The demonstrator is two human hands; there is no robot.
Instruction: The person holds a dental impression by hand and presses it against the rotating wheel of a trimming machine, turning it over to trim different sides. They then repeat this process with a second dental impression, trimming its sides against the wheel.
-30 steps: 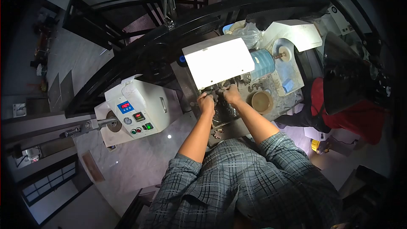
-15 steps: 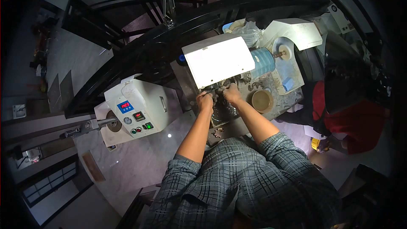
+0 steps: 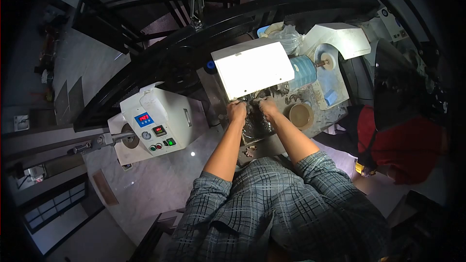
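Both of my hands are at the lower edge of a white hood (image 3: pixel 255 70) on the workbench. My left hand (image 3: pixel 237 111) is closed, its fingers partly under the hood's edge. Beside it, a short gap away, my right hand (image 3: pixel 267 108) is closed too. Whatever the fingers hold is too small and dark to name. Below and between the hands lies a dark, wet-looking tray (image 3: pixel 256 128). Right of my right hand stands a round bowl (image 3: pixel 301 116) of brownish liquid, with small dark pieces (image 3: pixel 292 98) scattered behind it.
A blue water jug (image 3: pixel 303 72) lies beside the hood. A second white-hooded machine (image 3: pixel 335 40) with a wheel stands further right, a blue block (image 3: pixel 330 97) in its basin. At left is a white cabinet (image 3: pixel 162 116) with displays. A person in red (image 3: pixel 405 148) is at right.
My hands stay at the hood's edge, with small shifts of the fingers. The whole view has moved slightly. The person in red at right has shifted a little.
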